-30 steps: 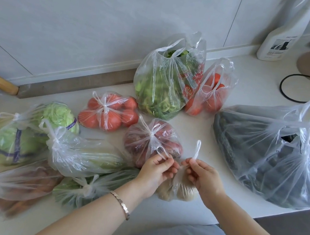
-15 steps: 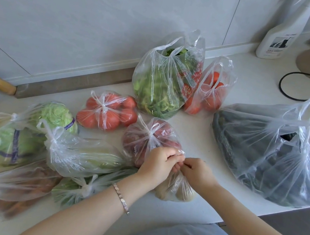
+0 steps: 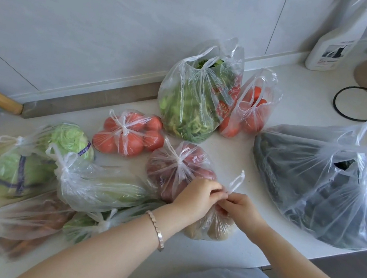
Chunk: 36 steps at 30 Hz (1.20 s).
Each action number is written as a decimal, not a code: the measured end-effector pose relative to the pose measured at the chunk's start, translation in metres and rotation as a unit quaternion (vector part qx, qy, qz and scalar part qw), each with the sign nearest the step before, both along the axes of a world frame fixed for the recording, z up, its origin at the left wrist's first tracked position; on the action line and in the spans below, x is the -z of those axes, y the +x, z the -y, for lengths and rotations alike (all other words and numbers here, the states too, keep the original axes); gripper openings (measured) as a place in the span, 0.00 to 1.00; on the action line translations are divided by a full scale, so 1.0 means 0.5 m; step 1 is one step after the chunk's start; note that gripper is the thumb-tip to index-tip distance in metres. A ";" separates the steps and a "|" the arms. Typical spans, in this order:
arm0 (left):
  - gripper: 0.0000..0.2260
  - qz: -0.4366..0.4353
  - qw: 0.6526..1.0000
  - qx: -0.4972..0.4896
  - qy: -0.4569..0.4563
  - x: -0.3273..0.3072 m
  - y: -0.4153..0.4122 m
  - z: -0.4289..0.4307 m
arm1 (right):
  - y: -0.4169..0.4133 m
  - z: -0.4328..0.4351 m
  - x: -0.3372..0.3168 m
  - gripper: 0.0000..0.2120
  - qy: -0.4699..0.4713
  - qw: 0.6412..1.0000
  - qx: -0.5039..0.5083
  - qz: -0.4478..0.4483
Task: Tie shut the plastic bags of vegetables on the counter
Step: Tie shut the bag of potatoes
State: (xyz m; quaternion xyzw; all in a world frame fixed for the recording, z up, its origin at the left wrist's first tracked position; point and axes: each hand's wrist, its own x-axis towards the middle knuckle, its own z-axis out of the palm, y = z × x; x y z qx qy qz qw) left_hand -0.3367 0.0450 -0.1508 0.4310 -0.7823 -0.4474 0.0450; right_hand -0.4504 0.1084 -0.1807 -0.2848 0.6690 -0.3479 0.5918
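Right, I've got both hands meeting at the neck of the small bag of pale vegetables [image 3: 211, 228], near the counter's [image 3: 258, 237] front edge. My left hand [image 3: 197, 196] and right hand [image 3: 242, 210] each pinch its twisted handles. One handle loop [image 3: 237, 182] sticks up, just beside the knotted bag of reddish produce [image 3: 168, 167].

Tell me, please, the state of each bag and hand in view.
small bag: handles gripped, no finished knot
left hand: pinching its handle
right hand: pinching its handle
flat tomato bag: tied
reddish bag: tied
greens bag: untied, open
upright tomato bag: untied
dark bag: untied
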 end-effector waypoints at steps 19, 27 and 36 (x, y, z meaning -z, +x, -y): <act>0.09 -0.011 0.994 -0.084 0.065 0.032 0.019 -0.021 | -0.004 -0.001 -0.008 0.08 -0.036 0.990 0.081 -0.107; 0.09 0.048 0.994 -0.103 0.006 0.037 0.011 -0.030 | 0.015 -0.002 -0.007 0.08 -0.082 0.969 0.060 -0.225; 0.09 0.051 0.996 -0.071 0.033 0.033 0.020 -0.021 | -0.001 -0.013 0.000 0.10 -0.184 0.903 -0.142 -0.361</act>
